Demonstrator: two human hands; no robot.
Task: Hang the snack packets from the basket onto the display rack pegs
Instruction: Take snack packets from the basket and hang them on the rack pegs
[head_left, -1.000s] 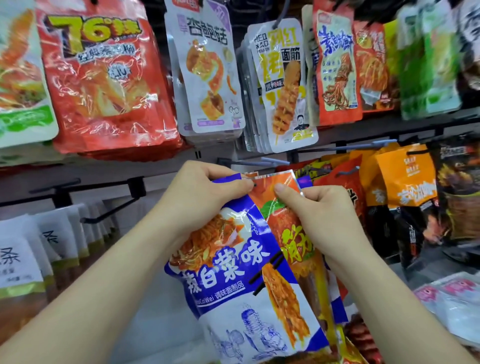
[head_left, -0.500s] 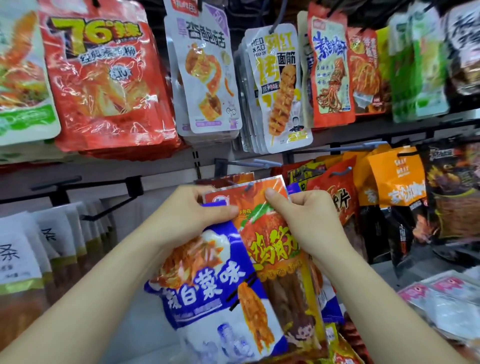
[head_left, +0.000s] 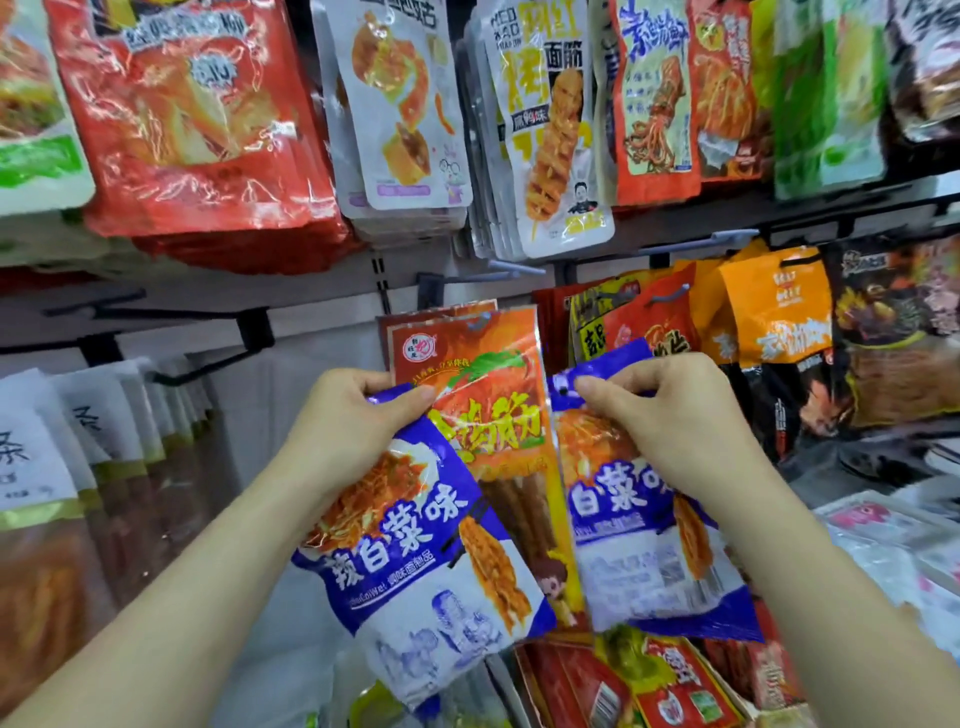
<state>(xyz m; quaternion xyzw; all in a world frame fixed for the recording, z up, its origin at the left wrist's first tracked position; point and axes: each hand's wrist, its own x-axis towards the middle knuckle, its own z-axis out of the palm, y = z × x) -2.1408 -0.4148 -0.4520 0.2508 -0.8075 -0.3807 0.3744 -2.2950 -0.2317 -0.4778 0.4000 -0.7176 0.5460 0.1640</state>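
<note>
My left hand (head_left: 345, 423) grips the top of a blue and white snack packet (head_left: 421, 561) together with the edge of an orange packet (head_left: 485, 395) that stands upright behind it. My right hand (head_left: 660, 415) pinches the top corner of a second blue and white packet (head_left: 639, 566), held to the right of the orange one. Just above the packets, a bare grey peg (head_left: 511, 268) sticks out of the rack. More red and yellow packets (head_left: 649, 680) lie below my hands; whatever holds them is hidden.
Full pegs of hanging packets fill the upper row: red (head_left: 192, 119), white (head_left: 400, 104), yellow-white (head_left: 556, 130). Orange (head_left: 779, 306) and dark packets (head_left: 893, 332) hang to the right. White-labelled packets (head_left: 62, 447) hang on the left, under black pegs (head_left: 171, 376).
The bundle has come apart: my right hand pulled a second blue packet out to the right, and the orange packet now shows fully between the two blue ones.
</note>
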